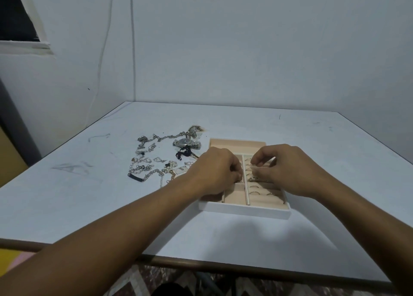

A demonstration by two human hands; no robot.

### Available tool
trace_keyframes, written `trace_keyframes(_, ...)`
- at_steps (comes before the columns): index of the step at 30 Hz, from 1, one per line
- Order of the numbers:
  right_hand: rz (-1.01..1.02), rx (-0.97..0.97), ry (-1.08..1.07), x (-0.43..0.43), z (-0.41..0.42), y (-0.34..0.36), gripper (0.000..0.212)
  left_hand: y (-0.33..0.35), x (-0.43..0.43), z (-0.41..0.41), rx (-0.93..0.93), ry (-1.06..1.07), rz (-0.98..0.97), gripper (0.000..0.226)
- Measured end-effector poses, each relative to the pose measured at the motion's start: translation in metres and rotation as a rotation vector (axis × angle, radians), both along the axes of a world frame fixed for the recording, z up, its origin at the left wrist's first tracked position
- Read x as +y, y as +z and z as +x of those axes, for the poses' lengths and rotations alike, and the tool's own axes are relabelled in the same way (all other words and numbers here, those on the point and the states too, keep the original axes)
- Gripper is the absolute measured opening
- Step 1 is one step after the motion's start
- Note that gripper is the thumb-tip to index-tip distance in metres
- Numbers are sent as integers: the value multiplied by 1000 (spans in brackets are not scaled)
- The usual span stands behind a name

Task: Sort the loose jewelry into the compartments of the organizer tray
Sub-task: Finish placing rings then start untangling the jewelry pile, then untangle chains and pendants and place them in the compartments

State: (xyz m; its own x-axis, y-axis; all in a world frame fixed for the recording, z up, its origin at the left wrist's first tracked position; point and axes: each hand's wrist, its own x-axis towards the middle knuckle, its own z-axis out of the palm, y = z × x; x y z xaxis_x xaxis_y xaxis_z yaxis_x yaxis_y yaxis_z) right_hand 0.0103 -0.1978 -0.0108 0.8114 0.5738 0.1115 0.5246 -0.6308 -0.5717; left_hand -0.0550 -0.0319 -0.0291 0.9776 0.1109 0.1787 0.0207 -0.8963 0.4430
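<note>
Organizer tray [243, 210] holding rings [254, 192] in its right-side slots; left hand [214, 170], right hand [288, 168] hovering over it, fingers curled, grip contents unreadable.

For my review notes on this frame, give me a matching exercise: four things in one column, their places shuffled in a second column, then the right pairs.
Things:
1. wristwatch
2. rings
3. black bar bracelet
4. left hand

Places:
A. in the right-section slots of the tray
B. over the left compartments of the tray
C. on the table, by the far left corner of the tray
D. at the near left end of the loose jewelry pile

Pairs: 1-C, 2-A, 3-D, 4-B
</note>
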Motion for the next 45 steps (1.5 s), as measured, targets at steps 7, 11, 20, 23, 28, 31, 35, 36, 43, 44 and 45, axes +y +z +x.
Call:
trace_keyframes(7,28,2,45,27,0,4,4,11,34,-13,-109,74,-101,11)
trace_keyframes(11,26,-4,132,60,-4,8,7,17,90,-33,-92,179,-95,12)
trace_keyframes(20,-113,-98,267,154,-11,0,19,15,191,-61,67,340,-33,6)
trace_keyframes(23,-195,-153,293,178,-12,-3,23,11,201,-60,106,320,-20,12)
trace_keyframes(28,-328,-232,318,212,-15,-10,21,9,199,-54,172,237,26,17)
trace_keyframes(31,-357,-242,319,224,-15,-12,16,8,199,-49,203,217,37,17)
trace_keyframes(35,-364,-205,325,229,-14,-11,18,8,200,-44,212,193,25,15)
trace_keyframes(36,-366,-192,330,230,-14,-10,20,7,200,-44,209,191,21,14)
trace_keyframes(43,-333,-169,308,234,-11,-12,23,5,201,-45,181,189,-21,6)
trace_keyframes(44,-339,-172,306,235,-11,-12,24,4,202,-45,180,189,-24,8)
trace_keyframes(45,-353,-172,306,236,-11,-13,21,4,203,-46,177,190,-23,8)
